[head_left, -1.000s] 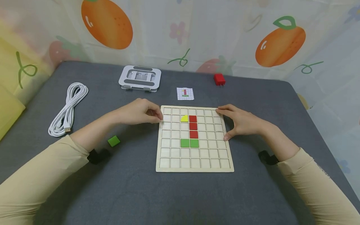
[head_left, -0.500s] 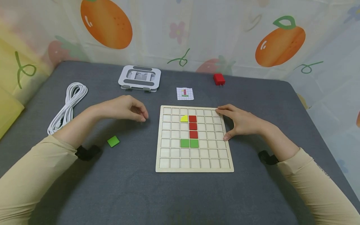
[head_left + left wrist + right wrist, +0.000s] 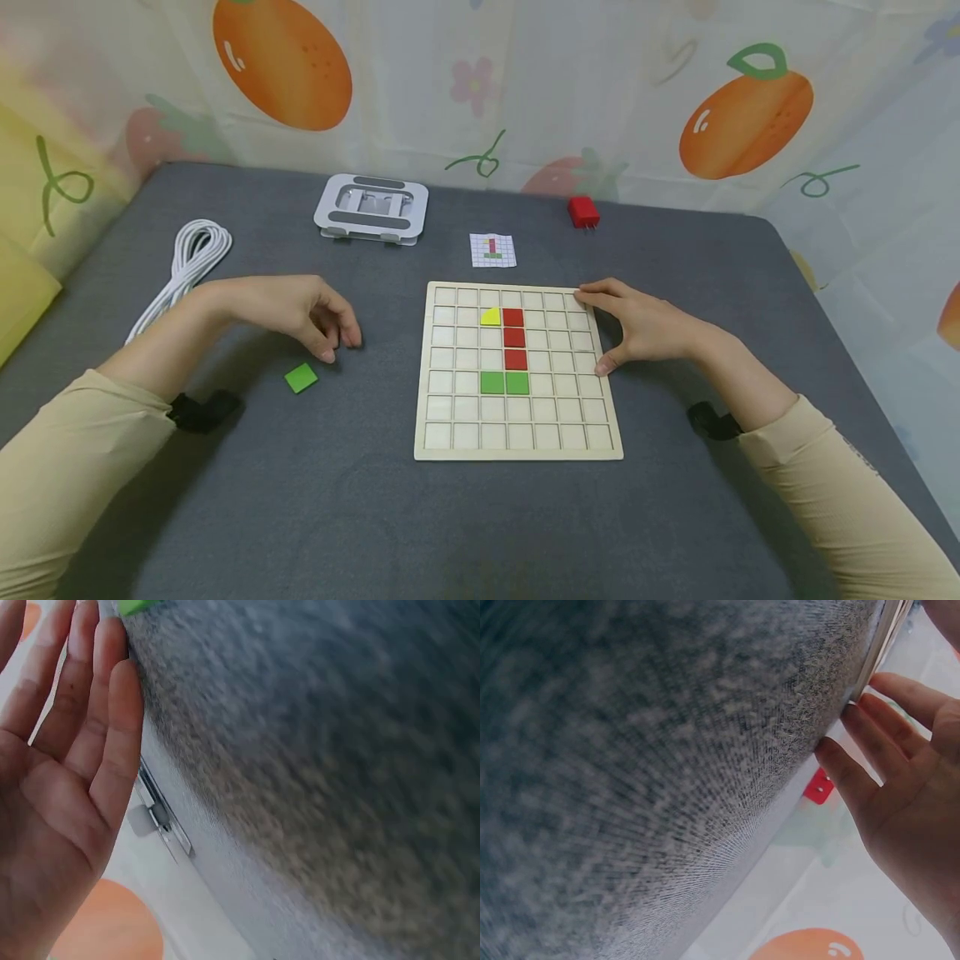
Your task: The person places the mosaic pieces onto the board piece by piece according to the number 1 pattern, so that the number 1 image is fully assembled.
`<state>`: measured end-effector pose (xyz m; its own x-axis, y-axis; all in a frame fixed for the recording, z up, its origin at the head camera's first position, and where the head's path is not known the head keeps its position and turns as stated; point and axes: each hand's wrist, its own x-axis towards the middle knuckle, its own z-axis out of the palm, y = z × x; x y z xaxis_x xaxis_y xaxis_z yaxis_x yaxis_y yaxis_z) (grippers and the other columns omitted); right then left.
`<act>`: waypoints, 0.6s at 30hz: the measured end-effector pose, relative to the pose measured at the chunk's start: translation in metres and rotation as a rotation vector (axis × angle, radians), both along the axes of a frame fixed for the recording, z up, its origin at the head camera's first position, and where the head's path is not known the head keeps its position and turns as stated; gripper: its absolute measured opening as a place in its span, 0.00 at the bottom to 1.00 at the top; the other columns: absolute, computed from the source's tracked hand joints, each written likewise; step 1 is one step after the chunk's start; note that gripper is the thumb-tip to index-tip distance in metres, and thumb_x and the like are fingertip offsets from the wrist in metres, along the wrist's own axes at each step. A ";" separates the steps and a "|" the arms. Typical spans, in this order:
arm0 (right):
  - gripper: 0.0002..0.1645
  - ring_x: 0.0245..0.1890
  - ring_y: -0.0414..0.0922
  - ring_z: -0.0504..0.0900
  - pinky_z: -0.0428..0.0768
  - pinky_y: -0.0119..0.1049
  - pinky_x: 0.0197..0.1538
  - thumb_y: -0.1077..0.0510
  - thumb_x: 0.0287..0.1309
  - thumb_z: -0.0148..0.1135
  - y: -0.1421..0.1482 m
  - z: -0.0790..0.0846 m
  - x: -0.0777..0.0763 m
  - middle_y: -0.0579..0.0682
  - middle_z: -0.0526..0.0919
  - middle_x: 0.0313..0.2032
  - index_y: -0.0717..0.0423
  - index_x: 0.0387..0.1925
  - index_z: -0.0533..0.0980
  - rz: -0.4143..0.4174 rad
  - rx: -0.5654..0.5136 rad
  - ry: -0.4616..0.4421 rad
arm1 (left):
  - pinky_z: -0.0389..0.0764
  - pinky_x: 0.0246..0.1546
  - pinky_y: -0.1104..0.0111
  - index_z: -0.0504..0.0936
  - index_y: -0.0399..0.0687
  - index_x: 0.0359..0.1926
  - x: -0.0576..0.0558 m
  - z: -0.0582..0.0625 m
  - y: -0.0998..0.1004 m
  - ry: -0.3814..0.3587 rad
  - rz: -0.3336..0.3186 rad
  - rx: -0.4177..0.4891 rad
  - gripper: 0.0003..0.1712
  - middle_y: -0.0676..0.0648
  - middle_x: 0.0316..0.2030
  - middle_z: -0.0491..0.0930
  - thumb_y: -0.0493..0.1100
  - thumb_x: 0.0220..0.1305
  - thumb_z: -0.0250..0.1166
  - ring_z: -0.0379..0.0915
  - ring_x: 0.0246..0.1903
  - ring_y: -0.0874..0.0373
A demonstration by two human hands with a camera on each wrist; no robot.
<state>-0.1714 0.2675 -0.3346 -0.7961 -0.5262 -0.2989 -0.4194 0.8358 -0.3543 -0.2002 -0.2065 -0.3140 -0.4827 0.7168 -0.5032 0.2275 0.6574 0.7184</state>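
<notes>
My left hand [image 3: 300, 312] hovers over the dark tabletop with relaxed fingers and holds nothing. Just in front of its thumb lies a loose green square tile [image 3: 301, 378]; a corner of that green tile [image 3: 135, 606] shows at the top of the left wrist view. My right hand [image 3: 641, 323] rests against the right edge of a wooden grid board [image 3: 519, 454], thumb and fingers spread along the rim. On the board sit a yellow rounded tile [image 3: 491, 317], a column of red tiles [image 3: 514, 337] and two green tiles [image 3: 505, 383] side by side below it.
Behind the board lies a small paper card [image 3: 492, 250] printed with a coloured grid pattern. A grey-white folding stand [image 3: 372, 208] and a red plug adapter [image 3: 583, 212] are at the back. A coiled white cable [image 3: 197, 254] lies at left, partly hidden by my left forearm.
My left hand has left the board's left edge and moved left and toward me, nearer the loose green tile. My right hand stays at the board's right edge.
</notes>
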 end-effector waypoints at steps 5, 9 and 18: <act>0.68 0.71 0.55 0.61 0.71 0.56 0.63 0.34 0.37 0.78 0.000 0.000 0.000 0.55 0.56 0.74 0.53 0.75 0.55 0.002 0.001 0.003 | 0.79 0.43 0.72 0.83 0.45 0.50 0.003 0.002 -0.007 -0.042 -0.035 -0.025 0.24 0.46 0.48 0.80 0.40 0.50 0.76 0.74 0.42 0.61; 0.68 0.71 0.55 0.61 0.71 0.56 0.63 0.34 0.37 0.78 0.001 0.000 0.000 0.54 0.56 0.74 0.53 0.76 0.55 -0.002 0.001 -0.001 | 0.77 0.46 0.72 0.83 0.51 0.51 0.007 0.002 -0.009 -0.061 -0.081 -0.048 0.28 0.48 0.47 0.78 0.39 0.46 0.78 0.70 0.45 0.61; 0.68 0.71 0.55 0.62 0.71 0.56 0.63 0.34 0.37 0.78 0.001 0.000 0.000 0.54 0.56 0.74 0.53 0.76 0.55 -0.003 -0.001 0.000 | 0.71 0.49 0.72 0.81 0.58 0.50 0.014 -0.002 -0.013 -0.008 -0.143 -0.060 0.32 0.52 0.45 0.75 0.31 0.41 0.75 0.66 0.46 0.61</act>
<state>-0.1715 0.2683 -0.3350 -0.7976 -0.5241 -0.2987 -0.4167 0.8367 -0.3554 -0.1859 -0.2194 -0.3160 -0.3736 0.7465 -0.5506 0.3162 0.6605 0.6809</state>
